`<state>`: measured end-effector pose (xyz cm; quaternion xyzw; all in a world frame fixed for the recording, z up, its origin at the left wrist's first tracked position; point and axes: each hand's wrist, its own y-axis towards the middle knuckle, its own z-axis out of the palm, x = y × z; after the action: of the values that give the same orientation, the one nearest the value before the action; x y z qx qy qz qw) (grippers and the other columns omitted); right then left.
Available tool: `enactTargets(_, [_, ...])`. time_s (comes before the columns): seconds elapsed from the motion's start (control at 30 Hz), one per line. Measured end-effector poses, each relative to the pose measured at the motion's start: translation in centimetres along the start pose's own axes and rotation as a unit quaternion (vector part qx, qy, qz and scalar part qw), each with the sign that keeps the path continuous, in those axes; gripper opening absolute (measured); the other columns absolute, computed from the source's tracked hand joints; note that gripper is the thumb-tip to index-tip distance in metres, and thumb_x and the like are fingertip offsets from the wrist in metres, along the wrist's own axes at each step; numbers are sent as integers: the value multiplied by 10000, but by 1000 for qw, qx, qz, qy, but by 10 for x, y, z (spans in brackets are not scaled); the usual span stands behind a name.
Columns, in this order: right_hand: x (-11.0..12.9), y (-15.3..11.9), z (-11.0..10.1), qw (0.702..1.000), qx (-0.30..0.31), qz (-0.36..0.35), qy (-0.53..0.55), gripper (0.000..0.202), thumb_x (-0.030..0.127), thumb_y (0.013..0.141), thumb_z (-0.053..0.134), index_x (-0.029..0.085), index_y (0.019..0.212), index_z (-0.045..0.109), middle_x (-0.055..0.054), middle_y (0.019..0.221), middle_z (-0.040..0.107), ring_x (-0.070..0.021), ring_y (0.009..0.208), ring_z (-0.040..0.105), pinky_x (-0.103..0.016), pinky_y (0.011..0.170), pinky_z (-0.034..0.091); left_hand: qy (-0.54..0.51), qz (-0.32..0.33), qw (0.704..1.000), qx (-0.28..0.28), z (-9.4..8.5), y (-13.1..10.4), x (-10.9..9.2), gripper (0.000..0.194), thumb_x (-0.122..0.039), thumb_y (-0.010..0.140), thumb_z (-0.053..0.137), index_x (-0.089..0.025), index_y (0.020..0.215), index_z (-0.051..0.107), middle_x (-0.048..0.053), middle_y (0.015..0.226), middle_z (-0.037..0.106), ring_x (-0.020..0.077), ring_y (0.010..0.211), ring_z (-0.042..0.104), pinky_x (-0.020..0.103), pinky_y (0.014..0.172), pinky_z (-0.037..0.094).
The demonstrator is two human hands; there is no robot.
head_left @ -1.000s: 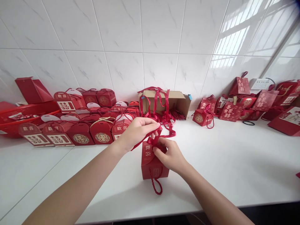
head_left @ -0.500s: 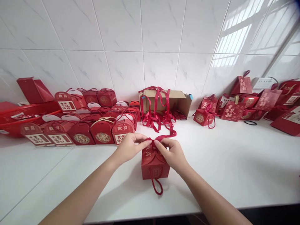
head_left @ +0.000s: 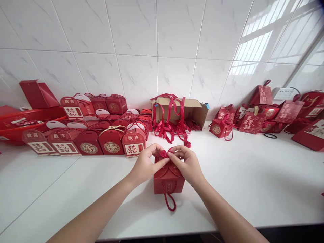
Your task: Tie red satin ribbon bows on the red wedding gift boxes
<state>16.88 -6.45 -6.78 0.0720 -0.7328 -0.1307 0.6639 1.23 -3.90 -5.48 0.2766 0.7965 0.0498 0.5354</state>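
A red gift box [head_left: 168,184] stands on the white table, a twisted red cord loop [head_left: 171,204] hanging from its near side. Over its top, my left hand [head_left: 149,163] pinches a red ribbon [head_left: 164,154] between thumb and fingers. From the right, my right hand [head_left: 186,163] grips the same ribbon, its thumb and fingertips nearly touching those of the left. The fingers partly hide the ribbon and the box's lid.
Rows of red boxes [head_left: 88,148] stand at the left beside a red basin [head_left: 7,133]. Behind the hands lies a cardboard box [head_left: 202,116] draped with ribbons [head_left: 162,128]. More red boxes [head_left: 251,121], a black ring [head_left: 270,136] and a white power strip [head_left: 285,93] are at the right.
The ribbon between my fingers has been gathered into a small loop or fold above the box. My left hand has shifted slightly right, and the ribbon length behind the box has been drawn in.
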Motion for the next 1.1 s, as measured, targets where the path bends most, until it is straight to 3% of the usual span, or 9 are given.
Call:
enactTargets(0.17, [1, -2, -5, 993, 17, -53, -100, 181, 322, 828, 581, 192, 851, 705, -60, 856, 713, -190, 784, 636, -301, 719, 492, -12, 2, 999, -30, 3, 0, 3, 114, -254, 765, 633, -181, 771, 545, 1, 775, 588, 138, 774, 569, 264, 737, 471])
enactTargets(0.37, [-2, -3, -10, 983, 28, -71, -165, 116, 290, 789, 645, 206, 788, 726, -53, 820, 623, -176, 763, 599, -306, 713, 490, -4, -3, 999, -49, 2, -1, 5, 95, -233, 755, 636, -175, 759, 561, 7, 769, 612, 140, 760, 589, 263, 740, 482])
enactTargets(0.43, [-3, -3, -10, 982, 25, -79, -170, 122, 273, 804, 617, 195, 765, 702, -57, 838, 598, -177, 786, 588, -318, 741, 485, -4, -6, 999, -47, 1, -1, 5, 97, -242, 762, 635, -173, 770, 567, 14, 780, 622, 148, 776, 601, 270, 751, 486])
enactTargets(0.53, [-6, -2, -9, 983, 41, -78, -162, 134, 285, 827, 572, 189, 784, 655, -86, 995, 588, -214, 976, 559, -368, 875, 448, -7, -5, 999, -44, 1, -1, 5, 79, -236, 782, 616, -171, 789, 573, 17, 789, 626, 151, 792, 610, 274, 762, 489])
enactTargets(0.7, [-7, 0, -6, 988, 133, -15, -78, 268, 344, 867, 496, 177, 686, 603, -91, 1265, 514, -245, 1202, 457, -400, 984, 371, -21, 11, 999, -49, 7, 4, 10, 21, -189, 792, 586, -172, 793, 573, 17, 818, 629, 141, 797, 613, 267, 767, 494])
enactTargets(0.83, [-10, 3, -2, 996, 91, 22, -15, 292, 387, 842, 527, 176, 655, 603, -100, 1069, 614, -254, 1224, 436, -377, 970, 370, -34, 7, 997, -72, 4, 6, 11, 102, -258, 803, 601, -178, 829, 543, 19, 814, 613, 144, 781, 605, 268, 744, 499])
enactTargets(0.9, [-10, 3, 0, 997, 69, 34, -12, 289, 403, 826, 549, 174, 664, 619, -90, 943, 636, -255, 1208, 446, -362, 949, 378, -6, 17, 1000, -21, -1, 4, 8, 121, -291, 810, 602, -176, 834, 576, 35, 834, 631, 159, 809, 606, 279, 767, 495])
enactTargets(1.0, [-4, 3, -2, 994, 86, 68, 8, 308, 442, 806, 567, 159, 713, 645, -60, 820, 632, -232, 979, 572, -320, 791, 446, 55, 25, 997, 56, -8, 2, 4, 146, -292, 785, 631, -191, 890, 644, 56, 946, 672, 196, 919, 612, 313, 849, 475])
enactTargets(1.1, [7, 0, -11, 987, 139, 82, 20, 344, 460, 841, 516, 151, 760, 645, -33, 774, 634, -173, 756, 593, -284, 670, 454, 80, 11, 996, 44, -11, 3, 2, 128, -294, 776, 638, -206, 861, 676, 49, 938, 692, 205, 904, 629, 326, 851, 476])
